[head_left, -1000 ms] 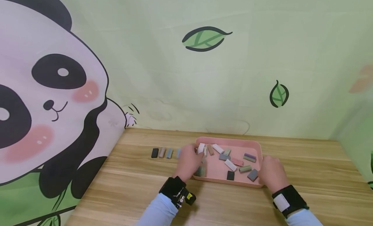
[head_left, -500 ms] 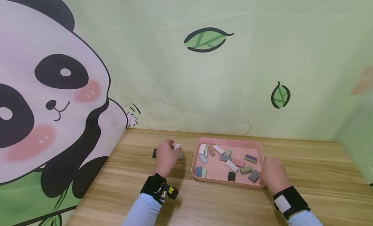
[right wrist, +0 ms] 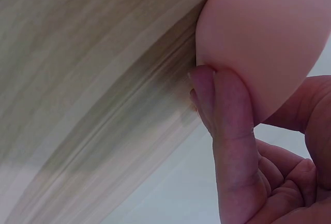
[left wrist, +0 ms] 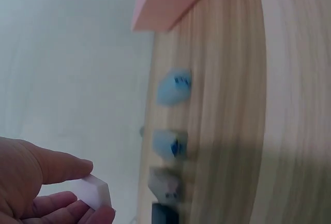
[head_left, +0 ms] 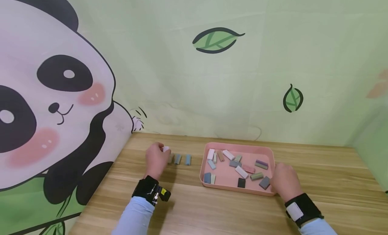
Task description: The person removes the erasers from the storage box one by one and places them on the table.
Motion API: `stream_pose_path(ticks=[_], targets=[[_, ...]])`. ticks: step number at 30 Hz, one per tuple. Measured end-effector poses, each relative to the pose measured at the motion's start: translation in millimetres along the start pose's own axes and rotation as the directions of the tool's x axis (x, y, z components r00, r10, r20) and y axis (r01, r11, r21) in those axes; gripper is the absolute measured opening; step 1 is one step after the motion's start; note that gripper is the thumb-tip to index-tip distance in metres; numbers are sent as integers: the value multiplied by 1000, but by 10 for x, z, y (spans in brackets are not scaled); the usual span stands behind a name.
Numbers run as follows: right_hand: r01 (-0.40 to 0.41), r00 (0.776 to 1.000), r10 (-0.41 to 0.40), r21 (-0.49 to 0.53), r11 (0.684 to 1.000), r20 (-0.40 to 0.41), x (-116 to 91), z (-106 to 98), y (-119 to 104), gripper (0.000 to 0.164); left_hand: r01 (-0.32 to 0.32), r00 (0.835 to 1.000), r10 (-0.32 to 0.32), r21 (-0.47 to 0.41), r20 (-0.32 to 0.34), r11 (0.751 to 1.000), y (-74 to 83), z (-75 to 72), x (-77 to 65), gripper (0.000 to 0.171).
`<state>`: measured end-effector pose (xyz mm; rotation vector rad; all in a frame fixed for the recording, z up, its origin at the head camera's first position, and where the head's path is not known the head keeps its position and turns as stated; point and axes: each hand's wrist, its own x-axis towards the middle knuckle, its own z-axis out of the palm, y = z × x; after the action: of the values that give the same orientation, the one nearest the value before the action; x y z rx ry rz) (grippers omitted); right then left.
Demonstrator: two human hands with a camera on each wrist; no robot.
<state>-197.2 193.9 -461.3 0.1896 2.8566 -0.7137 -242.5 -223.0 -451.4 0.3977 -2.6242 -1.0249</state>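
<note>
Above the left end of a row of small blocks, my left hand [head_left: 156, 160] pinches a white block [left wrist: 94, 192] between thumb and fingers. The row holds two light blue blocks [head_left: 188, 160], a taupe block [left wrist: 165, 185] and a black block [left wrist: 165, 213]. In the head view my left hand covers the black one and part of the taupe one. My right hand [head_left: 285, 181] grips the right side of a pink tray [head_left: 236, 189], its fingers and thumb on the wall near the front corner. In the right wrist view the tray's rounded corner [right wrist: 258, 38] shows between them.
Several blocks lie scattered in the tray, among them a pink block [head_left: 249, 169], a black block [head_left: 241, 182] and a purple-and-green block [head_left: 261, 164]. Behind the wooden table [head_left: 212, 211] hangs a green cloth backdrop [head_left: 182, 93] with a printed panda.
My left hand has left the tray and moved left along the row, carrying the white block. A light blue block at the row's right end is now uncovered. My right hand stays at the tray.
</note>
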Motion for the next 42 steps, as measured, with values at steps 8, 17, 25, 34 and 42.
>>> stream_pose_path(ticks=[8,17,25,34,42], targets=[[0,1000,0,-3,1000,5,2,-10,-5,35,-2,999,6,80,-44,997,-172,-98,156,27],[-21,1000,21,0,1000,19,7,-19,4,37,20,999,-15,145,-38,989,-368,-99,247,29],[-19,1000,19,-10,1000,8,4,-7,0,35,85,996,-89,159,16,984,-546,-27,298,33],[-19,1000,19,-19,1000,-1,-9,-17,-20,33,103,993,-110,173,30,980,-591,-18,305,30],[-24,1000,24,-18,1000,7,-13,-15,-24,32,125,990,-134,181,37,975,-597,11,320,31]])
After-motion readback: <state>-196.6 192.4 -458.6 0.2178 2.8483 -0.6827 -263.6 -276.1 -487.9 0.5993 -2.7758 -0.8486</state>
